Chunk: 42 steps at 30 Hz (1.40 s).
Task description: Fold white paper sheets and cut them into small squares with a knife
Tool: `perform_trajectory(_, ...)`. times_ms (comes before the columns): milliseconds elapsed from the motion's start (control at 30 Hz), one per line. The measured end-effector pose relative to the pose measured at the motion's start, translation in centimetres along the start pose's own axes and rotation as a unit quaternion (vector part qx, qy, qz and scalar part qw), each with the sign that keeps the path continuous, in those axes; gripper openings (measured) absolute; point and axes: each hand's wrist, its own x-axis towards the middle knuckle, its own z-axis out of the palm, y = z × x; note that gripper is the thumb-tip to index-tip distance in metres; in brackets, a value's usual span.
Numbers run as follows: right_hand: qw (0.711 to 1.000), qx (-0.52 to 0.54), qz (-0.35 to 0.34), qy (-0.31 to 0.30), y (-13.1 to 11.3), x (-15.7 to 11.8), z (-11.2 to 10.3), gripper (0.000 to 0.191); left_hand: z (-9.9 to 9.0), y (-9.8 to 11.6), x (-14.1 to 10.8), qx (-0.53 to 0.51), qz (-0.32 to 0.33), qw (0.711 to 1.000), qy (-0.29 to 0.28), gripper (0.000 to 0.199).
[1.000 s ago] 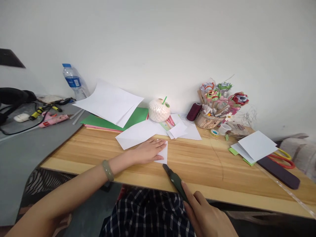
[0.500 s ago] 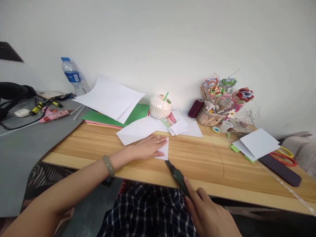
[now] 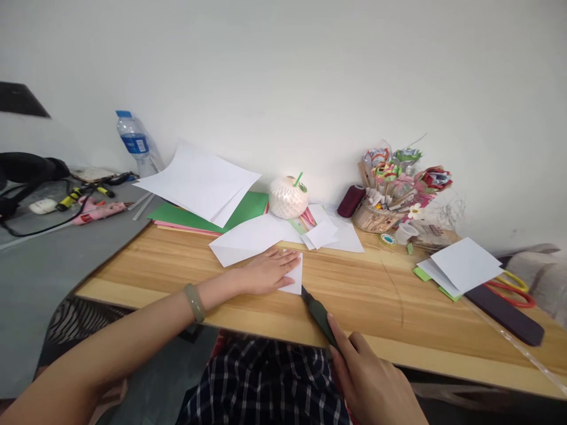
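Observation:
My left hand [image 3: 269,272] lies flat, fingers spread, over a small white paper piece [image 3: 296,283], whose right part shows beside the fingers. A bracelet circles that wrist. My right hand [image 3: 370,372] grips the handle of a dark green knife [image 3: 322,320]. The knife's dark tip is at the lower right corner of the paper. Just behind my left hand, a larger white sheet [image 3: 241,241] rests on the wooden table [image 3: 354,307].
At the back left, white sheets [image 3: 195,180] lie over green paper [image 3: 252,208]. A white round object [image 3: 289,198] stands mid-back, a basket of paper flowers [image 3: 376,218] right of it. Cards [image 3: 467,265] and a dark case [image 3: 505,313] lie right; a pink glue gun [image 3: 100,211] left.
The knife tip has moved slightly in, against the paper's corner. My left hand stays on the paper. The whole view has shifted a little, with things appearing lower.

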Motion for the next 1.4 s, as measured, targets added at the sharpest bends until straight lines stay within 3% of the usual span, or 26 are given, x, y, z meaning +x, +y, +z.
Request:
perform_trajectory(400, 0.996, -0.030, 0.066, -0.059, 0.0, 2.2, 1.2, 0.039, 0.3, 0.0, 0.0, -0.007, 0.001, 1.000, 0.013, 0.058)
perform_trajectory(733, 0.984, -0.007, 0.104, -0.147, 0.4, 5.3, 0.2, 0.040, 0.1, 0.2, -0.1, -0.004, -0.009, 1.000, 0.014, 0.059)
perform_trajectory(1400, 0.979, -0.005, 0.140, -0.151, 1.2, 7.9, 0.6, 0.041, -0.1, 0.4, -0.1, -0.008, -0.006, 1.000, 0.000, 0.058)
